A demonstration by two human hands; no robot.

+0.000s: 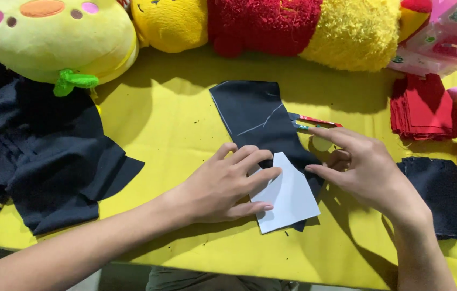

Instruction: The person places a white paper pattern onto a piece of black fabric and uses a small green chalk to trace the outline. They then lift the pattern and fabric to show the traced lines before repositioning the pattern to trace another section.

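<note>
I note a dark cloth pile (39, 161) at left. My left hand (223, 186), fingers flat and open, pins a white paper template (290, 196) onto dark cloth (258, 118) mid-counter (169, 124). My right hand (360, 167), fingers half-curled, holds nothing. Cloth looks limp; best pinched at its edges.

I count two plush toys along the far edge, a pale green one (56, 40) at far left and a yellow-and-red one (277, 27) beside it. I see three lots of dark fabric: a heap (39, 156) at left, one piece (260, 121) under my hands, one piece (444, 196) at right. There is one white paper template (290, 196) and one stack of red cloth (422, 108).
</note>
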